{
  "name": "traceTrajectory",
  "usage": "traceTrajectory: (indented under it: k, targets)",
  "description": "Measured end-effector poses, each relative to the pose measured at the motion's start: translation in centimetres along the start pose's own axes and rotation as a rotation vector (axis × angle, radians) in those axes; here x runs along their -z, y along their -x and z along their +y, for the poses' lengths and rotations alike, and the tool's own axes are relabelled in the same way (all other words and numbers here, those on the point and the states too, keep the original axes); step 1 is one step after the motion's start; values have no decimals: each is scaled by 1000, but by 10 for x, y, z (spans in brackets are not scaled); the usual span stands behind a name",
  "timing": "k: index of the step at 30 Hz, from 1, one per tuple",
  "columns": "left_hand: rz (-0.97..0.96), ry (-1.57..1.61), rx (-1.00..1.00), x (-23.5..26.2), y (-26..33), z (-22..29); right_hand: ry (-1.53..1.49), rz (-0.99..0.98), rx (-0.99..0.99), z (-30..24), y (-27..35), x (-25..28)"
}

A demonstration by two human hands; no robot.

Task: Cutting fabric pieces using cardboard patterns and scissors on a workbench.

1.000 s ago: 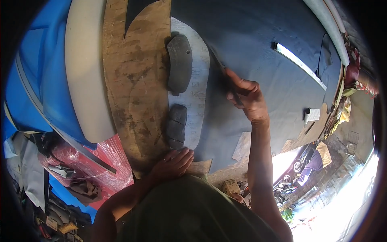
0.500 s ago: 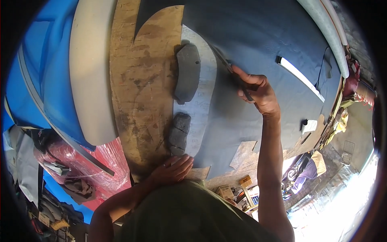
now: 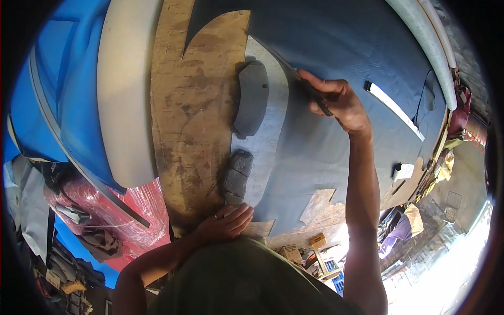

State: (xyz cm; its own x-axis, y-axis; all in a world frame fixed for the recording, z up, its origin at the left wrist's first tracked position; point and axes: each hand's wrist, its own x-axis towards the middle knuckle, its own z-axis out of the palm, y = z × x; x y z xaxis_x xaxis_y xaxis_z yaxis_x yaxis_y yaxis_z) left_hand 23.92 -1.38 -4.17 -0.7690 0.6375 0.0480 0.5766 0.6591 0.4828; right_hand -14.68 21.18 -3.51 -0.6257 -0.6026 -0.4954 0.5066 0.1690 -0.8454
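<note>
Tool (image 3: 326,109) in right fingers (image 3: 321,83), carton (image 3: 290,254) print unreadable

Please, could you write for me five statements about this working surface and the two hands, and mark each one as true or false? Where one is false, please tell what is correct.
1. The right hand holds a thin dark tool. True.
2. The larger dark block and the smaller dark block lie wholly clear of the pale template. False: both lie at least partly on it.
3. A white strip lies on the black sheet. True.
4. The left hand is lifting the white strip. False: it rests near the template's lower end, just below the smaller dark block.
5. The blue material is at the left of the picture. True.
</note>
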Motion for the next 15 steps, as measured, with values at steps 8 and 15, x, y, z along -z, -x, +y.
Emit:
traceTrajectory:
  k: [8,15]
  targets:
    - [37,192,57,6,-2,7,-133,-159,118,-23,22,-7]
    - [303,28,662,52,-71,-1,384,522,439,27,175,-47]
